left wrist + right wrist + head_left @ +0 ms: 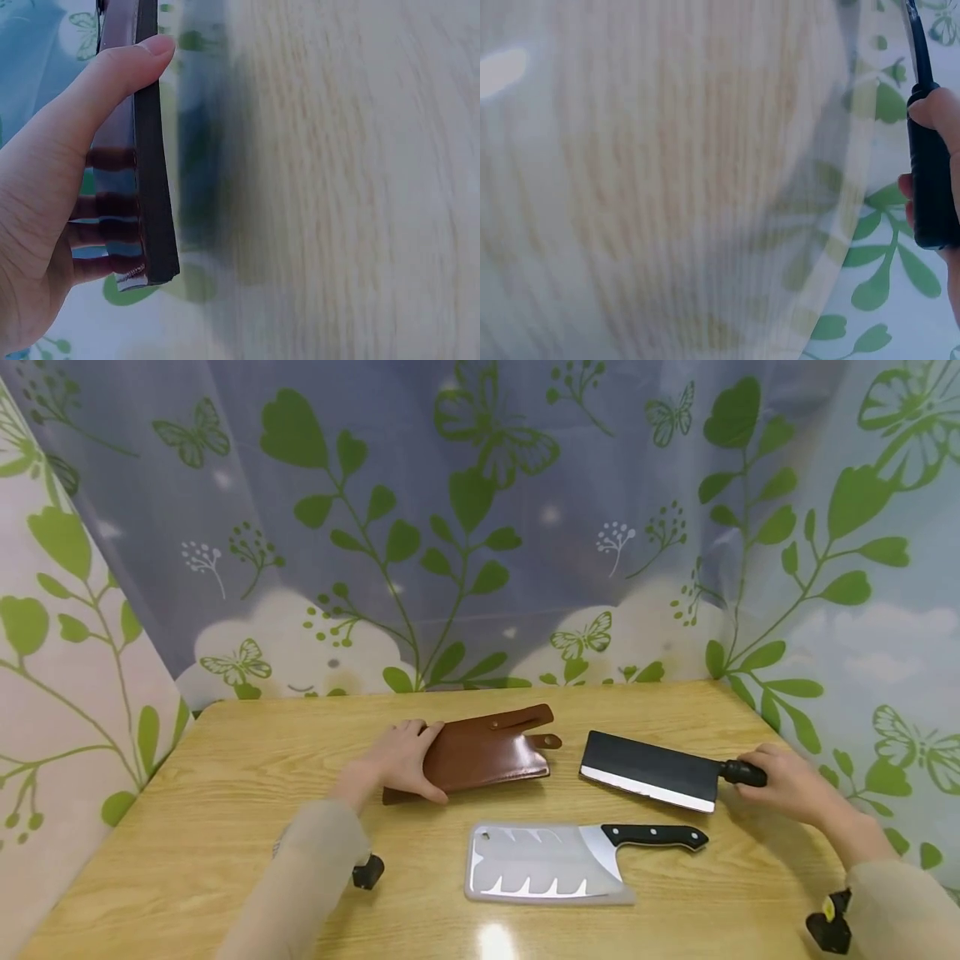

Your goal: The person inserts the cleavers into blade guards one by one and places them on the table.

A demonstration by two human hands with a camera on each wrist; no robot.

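Observation:
My left hand (401, 762) grips a brown leather knife sheath (483, 756) by its left end, thumb along the near edge and fingers over the far side. Two straps with snaps stick out from the sheath's right end. In the left wrist view, the dark edge of the sheath (156, 187) faces the camera. On the right, my right hand (783, 783) holds a black cleaver (652, 768) by its handle, the blade pointing left toward the sheath. The right wrist view shows fingers wrapped about the black handle (932, 184); most of the blade lies outside that view.
A second cleaver (540, 864), its blade in a whitish translucent cover and its black riveted handle to the right, lies flat at the front of the wooden table (247, 752). A leaf-patterned curtain (465, 568) stands behind the table and along both sides.

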